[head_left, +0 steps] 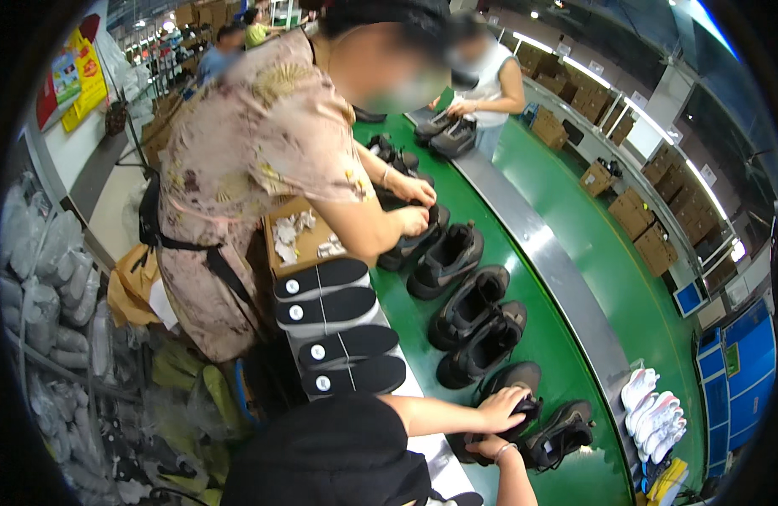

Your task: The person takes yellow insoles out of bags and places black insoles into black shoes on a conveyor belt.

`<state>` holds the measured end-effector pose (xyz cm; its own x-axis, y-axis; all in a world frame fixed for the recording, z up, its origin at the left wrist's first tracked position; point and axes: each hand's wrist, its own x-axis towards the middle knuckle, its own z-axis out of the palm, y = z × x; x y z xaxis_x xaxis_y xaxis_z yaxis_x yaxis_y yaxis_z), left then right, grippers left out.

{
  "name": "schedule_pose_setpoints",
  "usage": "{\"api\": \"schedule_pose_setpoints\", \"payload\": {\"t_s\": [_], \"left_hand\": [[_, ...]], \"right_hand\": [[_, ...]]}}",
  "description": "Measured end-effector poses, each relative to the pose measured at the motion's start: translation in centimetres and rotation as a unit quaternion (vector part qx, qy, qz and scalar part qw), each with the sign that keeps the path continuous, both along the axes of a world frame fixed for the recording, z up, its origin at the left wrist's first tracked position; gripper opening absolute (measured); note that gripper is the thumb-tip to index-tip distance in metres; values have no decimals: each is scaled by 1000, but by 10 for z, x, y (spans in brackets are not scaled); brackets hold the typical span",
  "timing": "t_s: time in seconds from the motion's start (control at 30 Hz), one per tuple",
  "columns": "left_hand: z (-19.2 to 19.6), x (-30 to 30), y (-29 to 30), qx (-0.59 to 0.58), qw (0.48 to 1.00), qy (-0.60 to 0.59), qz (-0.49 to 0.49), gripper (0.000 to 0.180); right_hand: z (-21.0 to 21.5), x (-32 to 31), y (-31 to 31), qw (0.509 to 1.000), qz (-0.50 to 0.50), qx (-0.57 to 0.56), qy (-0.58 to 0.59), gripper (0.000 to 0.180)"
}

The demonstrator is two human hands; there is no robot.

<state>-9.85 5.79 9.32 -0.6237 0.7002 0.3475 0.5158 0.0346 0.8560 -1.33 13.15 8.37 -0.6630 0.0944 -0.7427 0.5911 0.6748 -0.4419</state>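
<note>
My left hand [502,411] reaches in from the left out of a black sleeve. Its fingers are bent over the opening of a dark shoe [514,378]. My right hand [488,448], with a bracelet at the wrist, comes up from the lower edge and grips the near side of the same shoe. Between them the hands hide much of it. Just right of my hands sits another dark laced shoe [563,436]. Farther up the green belt [537,333] stand similar shoes [480,344], some side by side.
Dark insoles [348,346] lie on the ledge left of the belt. A co-worker [262,169] handles a shoe farther up; another person [499,88] stands across the belt. A cardboard box [309,240] holds crumpled paper. White shoes [655,413] are stacked beyond the metal rail [549,253].
</note>
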Motion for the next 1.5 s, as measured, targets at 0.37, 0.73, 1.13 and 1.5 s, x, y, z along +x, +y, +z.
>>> {"api": "schedule_pose_setpoints", "payload": {"t_s": [0.37, 0.73, 1.13, 1.5], "left_hand": [[-88, 18, -183, -264, 920, 276, -87, 48], [-81, 10, -190, -226, 930, 271, -103, 43], [-76, 8, -185, -244, 925, 272, -103, 44], [-90, 13, -180, -213, 929, 290, -83, 44]], "right_hand": [[27, -14, -41, 981, -31, 190, -11, 54], [20, -21, -38, 984, -45, 174, -22, 56], [22, -29, -40, 981, -64, 183, 9, 53], [31, -28, -44, 982, -62, 177, -1, 52]]}}
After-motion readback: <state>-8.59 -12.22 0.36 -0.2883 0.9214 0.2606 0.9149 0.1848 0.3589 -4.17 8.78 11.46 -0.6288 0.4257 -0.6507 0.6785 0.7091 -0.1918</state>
